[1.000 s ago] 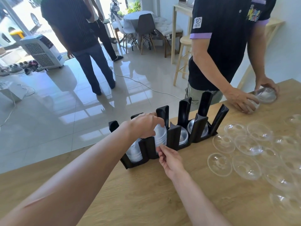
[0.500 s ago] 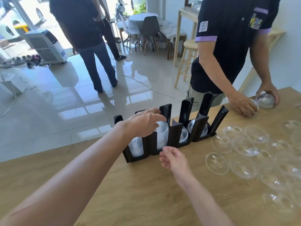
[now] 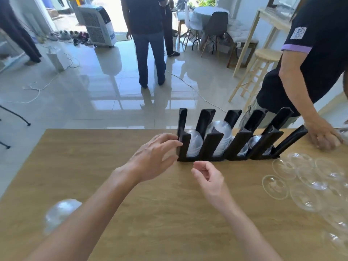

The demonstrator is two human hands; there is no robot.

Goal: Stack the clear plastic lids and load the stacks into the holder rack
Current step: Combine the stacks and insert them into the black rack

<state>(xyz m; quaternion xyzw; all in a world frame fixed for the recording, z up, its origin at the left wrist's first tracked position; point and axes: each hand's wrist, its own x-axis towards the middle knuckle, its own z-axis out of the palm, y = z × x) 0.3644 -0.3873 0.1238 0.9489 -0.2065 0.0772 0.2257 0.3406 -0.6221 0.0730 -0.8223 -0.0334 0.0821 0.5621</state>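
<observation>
Our hands at the black slotted rack [image 3: 237,146]

Left hand [image 3: 150,157] spread, touching its end; right hand [image 3: 209,178] loosely curled, empty — glossy domed lids [image 3: 216,140] inside.

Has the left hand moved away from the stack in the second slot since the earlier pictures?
Yes. The left hand was on the lid stack in the rack's second slot; now it is at the rack's left end, empty.

Left hand [image 3: 150,157] touches rack [image 3: 233,140]; right hand [image 3: 209,178] empty.
</observation>
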